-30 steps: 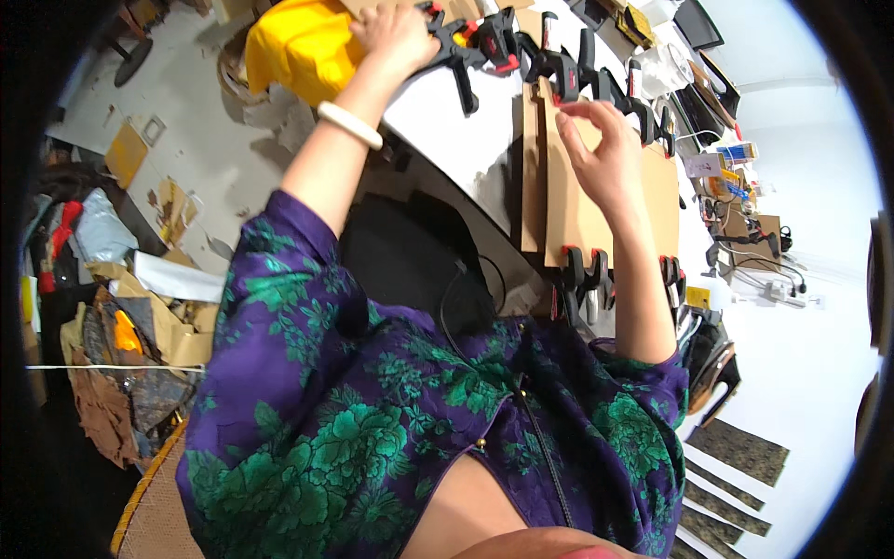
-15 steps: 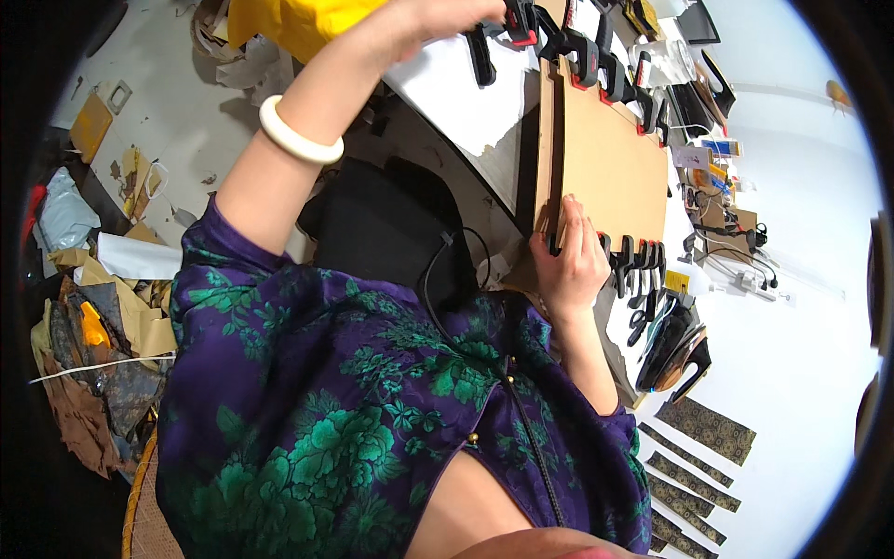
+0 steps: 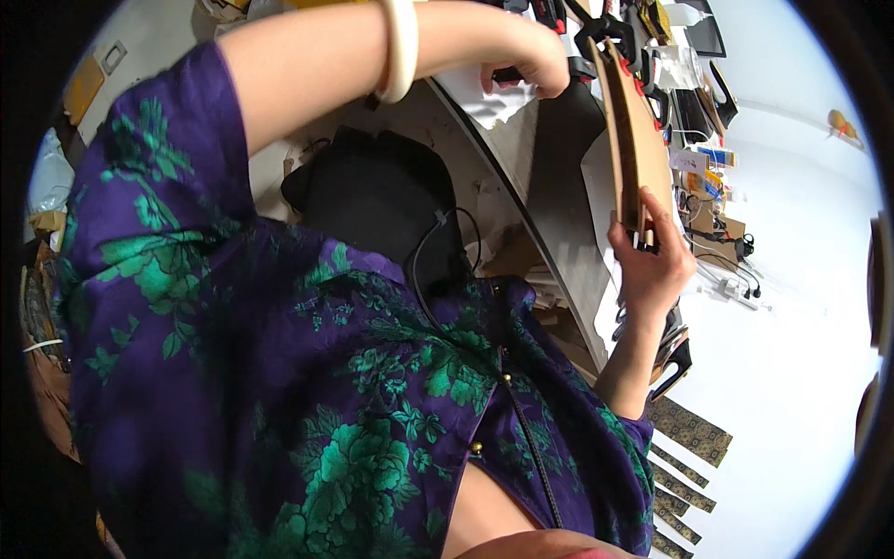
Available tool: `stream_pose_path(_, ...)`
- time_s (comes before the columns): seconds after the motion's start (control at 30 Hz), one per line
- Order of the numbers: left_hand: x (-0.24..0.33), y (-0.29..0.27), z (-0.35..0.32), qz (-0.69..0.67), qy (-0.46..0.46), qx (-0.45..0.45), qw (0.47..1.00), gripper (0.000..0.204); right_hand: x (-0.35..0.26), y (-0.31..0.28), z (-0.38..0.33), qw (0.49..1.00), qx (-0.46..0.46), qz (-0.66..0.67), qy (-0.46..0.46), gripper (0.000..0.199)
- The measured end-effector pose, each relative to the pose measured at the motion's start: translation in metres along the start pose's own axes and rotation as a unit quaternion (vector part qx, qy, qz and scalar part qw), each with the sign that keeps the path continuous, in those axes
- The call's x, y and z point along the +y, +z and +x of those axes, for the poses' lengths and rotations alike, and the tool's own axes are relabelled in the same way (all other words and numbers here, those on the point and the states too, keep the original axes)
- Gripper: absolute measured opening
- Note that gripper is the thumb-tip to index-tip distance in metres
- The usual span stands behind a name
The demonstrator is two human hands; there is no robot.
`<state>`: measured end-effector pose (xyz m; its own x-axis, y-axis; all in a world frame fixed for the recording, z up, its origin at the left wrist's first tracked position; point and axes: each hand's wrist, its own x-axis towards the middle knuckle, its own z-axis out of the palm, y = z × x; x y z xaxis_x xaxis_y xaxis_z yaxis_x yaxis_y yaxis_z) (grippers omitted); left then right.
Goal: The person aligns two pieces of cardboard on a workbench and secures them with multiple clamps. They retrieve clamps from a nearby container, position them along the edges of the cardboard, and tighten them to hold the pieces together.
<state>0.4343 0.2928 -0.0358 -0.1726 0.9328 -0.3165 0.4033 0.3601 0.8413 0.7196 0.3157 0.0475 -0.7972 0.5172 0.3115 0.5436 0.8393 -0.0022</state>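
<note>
My left hand, with a cream bangle on its wrist, is closed around a black clamp at the top of the view; much of that clamp is hidden by the fingers. A stack of tan boards stands tilted up on edge, a dark gap showing between its layers. Black-and-red clamps grip its far end and far side. At the near end my right hand pinches the stack, thumb on one side and fingers on the other.
Under the boards is a grey table with white paper on it. A black seat stands below its edge. Tools, boxes and cables line the wall side. Dark patterned strips lie on the white surface at right.
The board stack has moved right and tipped up from lying flatter. My right hand has moved right with it, and my left hand has come right and down.
</note>
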Motion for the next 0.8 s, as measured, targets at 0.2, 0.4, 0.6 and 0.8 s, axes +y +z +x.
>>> stream_pose_path(0.2,0.011,-0.002,0.04,0.216,0.09,0.001,0.972,0.023,0.009,-0.002,0.0,1.0,0.006,-0.014,0.007,0.047)
stream_pose_path(0.4,0.039,-0.014,0.069,0.473,0.093,-0.052,0.875,0.019,0.006,-0.007,0.005,1.0,0.001,-0.008,-0.011,0.047)
stream_pose_path(0.6,0.055,-0.015,0.088,0.483,0.074,-0.079,0.869,0.017,0.007,-0.007,0.007,0.999,0.004,-0.005,-0.032,0.048)
stream_pose_path(0.8,0.058,-0.016,0.097,0.489,0.061,-0.091,0.865,0.018,0.004,-0.01,0.005,1.0,-0.003,-0.013,-0.024,0.048)
